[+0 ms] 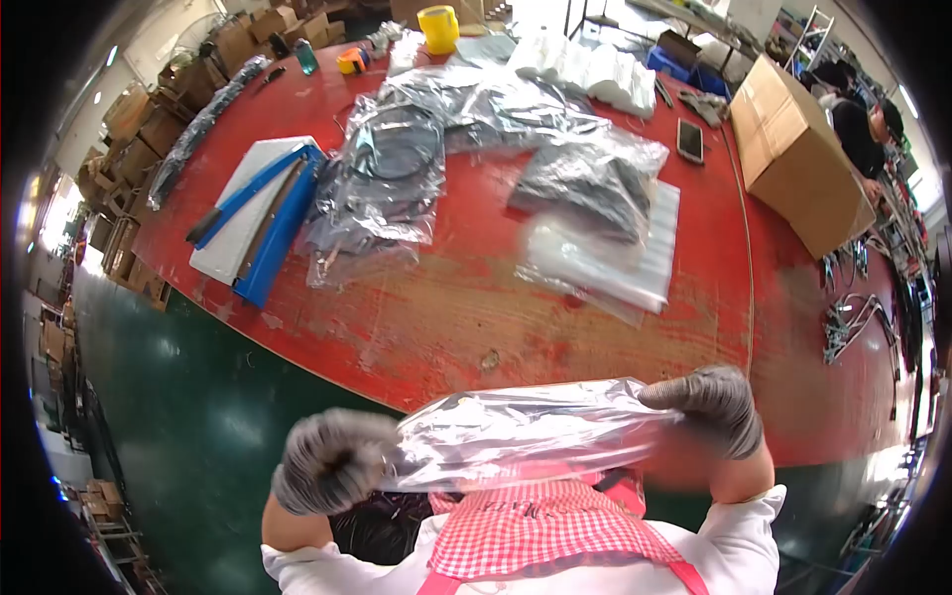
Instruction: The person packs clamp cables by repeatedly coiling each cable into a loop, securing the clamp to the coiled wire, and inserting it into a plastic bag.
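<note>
A clear plastic bag (526,426) is stretched sideways in front of my apron, near the table's front edge. My left hand (332,461), in a grey glove, grips its left end and is slightly blurred. At the other end my right hand (714,409), gloved the same way, is closed on the bag's upper right corner. Glare on the film hides whether anything lies inside. Beyond it on the red table (476,268) lie a bagged dark item (585,188), a stack of clear bags (600,263) and a bagged coiled cable (392,149).
A blue paper cutter (268,223) sits at the table's left. Toward the back are a yellow mug (437,30), a tape measure (352,60) and white rolls (585,71). A phone (690,141) and a cardboard box (798,154) are at right, near another person (858,124).
</note>
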Demonstrator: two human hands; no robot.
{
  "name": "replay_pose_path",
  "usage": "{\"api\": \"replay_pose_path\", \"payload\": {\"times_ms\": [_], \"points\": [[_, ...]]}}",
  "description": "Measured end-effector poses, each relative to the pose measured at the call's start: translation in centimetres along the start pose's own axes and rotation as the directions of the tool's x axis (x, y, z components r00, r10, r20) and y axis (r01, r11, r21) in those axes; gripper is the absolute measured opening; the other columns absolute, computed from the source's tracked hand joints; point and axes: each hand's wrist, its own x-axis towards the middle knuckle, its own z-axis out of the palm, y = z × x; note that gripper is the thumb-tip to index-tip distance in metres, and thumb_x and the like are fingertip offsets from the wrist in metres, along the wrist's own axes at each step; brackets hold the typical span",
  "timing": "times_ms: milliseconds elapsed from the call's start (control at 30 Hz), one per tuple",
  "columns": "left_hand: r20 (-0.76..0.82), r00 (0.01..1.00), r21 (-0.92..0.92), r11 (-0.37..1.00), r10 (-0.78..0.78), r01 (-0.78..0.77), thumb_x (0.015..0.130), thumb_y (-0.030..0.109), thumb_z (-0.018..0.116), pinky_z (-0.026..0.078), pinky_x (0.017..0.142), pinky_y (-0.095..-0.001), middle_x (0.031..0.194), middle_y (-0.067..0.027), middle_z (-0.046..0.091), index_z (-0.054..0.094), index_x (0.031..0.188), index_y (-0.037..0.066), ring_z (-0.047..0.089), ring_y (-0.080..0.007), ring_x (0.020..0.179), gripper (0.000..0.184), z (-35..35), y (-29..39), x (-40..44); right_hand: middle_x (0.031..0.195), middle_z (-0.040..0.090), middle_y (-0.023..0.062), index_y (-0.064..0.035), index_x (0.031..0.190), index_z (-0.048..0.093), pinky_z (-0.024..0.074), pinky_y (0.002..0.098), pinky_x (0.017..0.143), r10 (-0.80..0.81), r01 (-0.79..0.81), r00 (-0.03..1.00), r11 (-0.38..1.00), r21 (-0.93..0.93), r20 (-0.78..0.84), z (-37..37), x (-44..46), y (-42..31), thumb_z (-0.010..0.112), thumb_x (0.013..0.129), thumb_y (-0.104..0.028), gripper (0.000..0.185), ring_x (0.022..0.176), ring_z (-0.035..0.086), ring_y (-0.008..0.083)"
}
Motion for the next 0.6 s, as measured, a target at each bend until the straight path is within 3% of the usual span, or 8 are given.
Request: {"api": "replay_pose_path", "payload": {"times_ms": [33, 100, 167, 300, 367, 433, 500, 600], "points": [[-0.154, 0.988, 0.051, 0.998, -0.026, 0.034, 0.073, -0.004, 0.055, 0.043, 0.045, -0.0240, 0.057, -0.0024, 0.057, 0.062, 0.089, 0.000, 0.054, -0.0071, 0.049, 0.017, -0.2, 1.0, 0.8, 0.071, 0.063, 0.0092, -0.0016, 0.106, 0.061, 0.0481, 0.0212, 0.057, 0.010, -0.012, 1.000, 0.997, -0.081, -0.022, -0.4, 1.4, -0.3, 0.052, 0.077, 0.002, 0.030, 0.065, 0.064, 0.0100], [-0.152, 0.958, 0.240, 0.931, -0.242, 0.273, 0.076, -0.002, 0.050, 0.043, 0.046, -0.0231, 0.057, -0.0024, 0.056, 0.060, 0.090, -0.001, 0.052, -0.0065, 0.050, 0.018, -1.7, 1.6, 4.5, 0.061, 0.058, 0.0062, -0.0009, 0.098, 0.062, 0.0457, 0.0224, 0.050, 0.312, -0.309, 0.950, 0.944, -0.111, 0.006, -1.3, 5.1, -0.7, 0.056, 0.079, -0.004, 0.020, 0.054, 0.056, 0.0053], [-0.155, 0.925, 0.294, 0.877, -0.348, 0.380, 0.078, 0.001, 0.046, 0.043, 0.046, -0.0227, 0.057, -0.0032, 0.055, 0.059, 0.090, -0.002, 0.052, -0.0073, 0.049, 0.018, -3.5, -1.0, 7.8, 0.055, 0.053, 0.0030, -0.0002, 0.089, 0.062, 0.0413, 0.0233, 0.044, 0.507, -0.494, 0.862, 0.837, 0.234, 0.006, -0.4, 8.1, 3.8, 0.057, 0.079, -0.008, 0.013, 0.048, 0.050, 0.0046], [-0.353, 0.926, 0.382, 0.882, -0.136, 0.275, 0.080, 0.002, 0.046, 0.042, 0.046, -0.0220, 0.058, -0.0017, 0.055, 0.060, 0.086, 0.003, 0.052, -0.0073, 0.049, 0.015, -7.9, -3.3, 13.8, 0.062, 0.058, 0.0034, -0.0004, 0.082, 0.063, 0.0421, 0.0216, 0.044, 0.550, -0.547, 0.835, 0.827, 0.129, 0.017, -1.6, 16.9, 7.8, 0.057, 0.082, -0.010, 0.011, 0.048, 0.050, 0.0070], [-0.497, 0.868, 0.283, 0.946, 0.004, 0.158, 0.082, 0.004, 0.048, 0.043, 0.047, -0.0219, 0.062, -0.0023, 0.057, 0.060, 0.086, 0.005, 0.052, -0.0063, 0.051, 0.012, -11.1, -3.4, 16.1, 0.069, 0.061, 0.0046, -0.0006, 0.086, 0.063, 0.0464, 0.0216, 0.051, 0.494, -0.430, 0.835, 0.861, 0.273, -0.241, -1.3, 20.8, 7.0, 0.060, 0.081, -0.010, 0.011, 0.057, 0.056, 0.0088], [-0.618, 0.767, 0.486, 0.851, 0.175, 0.198, 0.083, 0.006, 0.050, 0.044, 0.048, -0.0218, 0.064, -0.0022, 0.057, 0.060, 0.088, 0.005, 0.053, -0.0046, 0.055, 0.011, -12.0, -1.2, 17.2, 0.071, 0.061, 0.0051, 0.0008, 0.092, 0.061, 0.0477, 0.0219, 0.052, 0.357, -0.105, 0.854, 0.830, 0.548, -0.378, 0.2, 24.1, 7.6, 0.058, 0.083, -0.009, 0.014, 0.059, 0.057, 0.0095], [-0.629, 0.720, 0.573, 0.801, 0.295, 0.172, 0.082, 0.008, 0.051, 0.048, 0.055, -0.0258, 0.070, -0.0070, 0.062, 0.060, 0.089, 0.006, 0.059, -0.0117, 0.059, 0.011, -15.8, -4.0, 18.3, 0.074, 0.060, 0.0050, 0.0018, 0.097, 0.059, 0.0475, 0.0219, 0.055, 0.252, -0.016, 0.863, 0.880, 0.475, -0.438, 1.5, 25.9, 8.1, 0.058, 0.084, -0.009, 0.017, 0.062, 0.055, 0.0087], [-0.571, 0.766, 0.766, 0.528, 0.296, 0.367, 0.079, 0.013, 0.053, 0.048, 0.070, -0.0362, 0.086, -0.0189, 0.062, 0.060, 0.088, 0.005, 0.061, -0.0325, 0.080, 0.014, -17.4, -7.7, 18.4, 0.076, 0.059, 0.0022, -0.0015, 0.092, 0.058, 0.0457, 0.0209, 0.061, 0.277, -0.059, 0.878, 0.872, 0.486, -0.391, 4.0, 25.0, 10.2, 0.059, 0.083, -0.007, 0.010, 0.067, 0.054, 0.0093]]}}
